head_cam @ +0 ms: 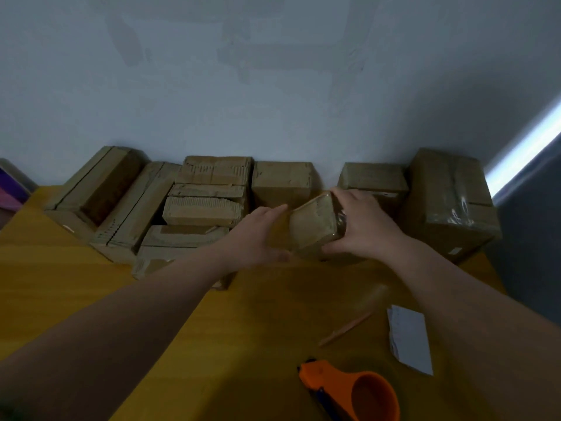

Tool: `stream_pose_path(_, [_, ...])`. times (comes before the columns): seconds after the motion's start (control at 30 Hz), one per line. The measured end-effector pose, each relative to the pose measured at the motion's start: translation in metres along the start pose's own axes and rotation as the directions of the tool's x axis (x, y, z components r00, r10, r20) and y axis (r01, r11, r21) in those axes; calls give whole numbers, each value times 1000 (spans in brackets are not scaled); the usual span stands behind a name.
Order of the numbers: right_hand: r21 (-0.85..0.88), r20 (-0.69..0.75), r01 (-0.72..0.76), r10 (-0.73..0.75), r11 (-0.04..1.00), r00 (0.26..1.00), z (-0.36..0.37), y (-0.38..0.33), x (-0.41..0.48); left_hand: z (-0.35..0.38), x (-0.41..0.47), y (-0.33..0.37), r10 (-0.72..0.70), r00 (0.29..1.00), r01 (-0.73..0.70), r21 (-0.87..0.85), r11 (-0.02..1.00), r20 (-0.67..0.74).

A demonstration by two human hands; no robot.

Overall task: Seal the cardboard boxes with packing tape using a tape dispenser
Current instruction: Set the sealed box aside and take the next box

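Now the right hand (364, 226) curls round a small taped box (312, 226), held tilted over the far middle of the yellow surface (76, 284). The left hand (258, 235) is open, with straight fingers just beside the box. More boxes (206, 202) crowd the far edge. An orange tape dispenser (358, 390) lies at the near edge, close to a white card (409, 338) and a thin stick (346, 328).

Right hand (367, 229) grips small box (312, 226); left hand (258, 235) alongside
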State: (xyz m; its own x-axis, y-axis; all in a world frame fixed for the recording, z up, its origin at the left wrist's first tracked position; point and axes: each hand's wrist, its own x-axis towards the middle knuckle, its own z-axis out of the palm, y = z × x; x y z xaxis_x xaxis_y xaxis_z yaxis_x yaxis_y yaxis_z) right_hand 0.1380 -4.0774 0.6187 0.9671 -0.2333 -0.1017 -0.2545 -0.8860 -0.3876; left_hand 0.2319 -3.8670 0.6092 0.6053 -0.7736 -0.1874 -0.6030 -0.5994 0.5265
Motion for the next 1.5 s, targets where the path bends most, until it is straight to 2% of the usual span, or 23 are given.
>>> stream_pose_path(0.13, [-267, -26, -65, 60, 962, 998, -5, 23, 25, -6, 23, -13, -60, 998, 62, 75, 995, -29])
stream_pose_path(0.33, [-519, 15, -106, 133, 848, 991, 12, 52, 58, -9, 48, -35, -84, 995, 95, 211, 973, -60])
stream_pose_path(0.5, [-596, 76, -107, 189, 795, 979, 26, 66, 72, -9, 74, -50, -73, 992, 101, 283, 954, -106])
stream_pose_path(0.77, [-657, 55, -98, 177, 747, 983, 37, 75, 72, -7, 112, -57, 17, 990, 42, 403, 914, -142])
stream_pose_path(0.87, [-658, 70, -94, 185, 747, 980, 37, 75, 71, -8, 126, -58, 45, 990, 21, 464, 886, -130])
stream_pose_path(1.03, [-581, 105, -128, 230, 804, 968, 31, 66, 75, -7, 150, -63, -99, 995, 79, 583, 809, 4])
stream_pose_path(1.1, [-540, 94, -138, 222, 830, 970, 29, 59, 75, -4, 154, -62, -112, 994, 91, 579, 810, 0])
stream_pose_path(1.27, [-412, -30, -140, 141, 900, 990, 32, 40, 65, 8, 145, -50, 43, 996, 9, 544, 839, -82])
stream_pose_path(1.5, [-214, -80, -165, 151, 963, 985, 45, 24, 34, 25, 109, -31, 79, 996, -46, 519, 854, -41])
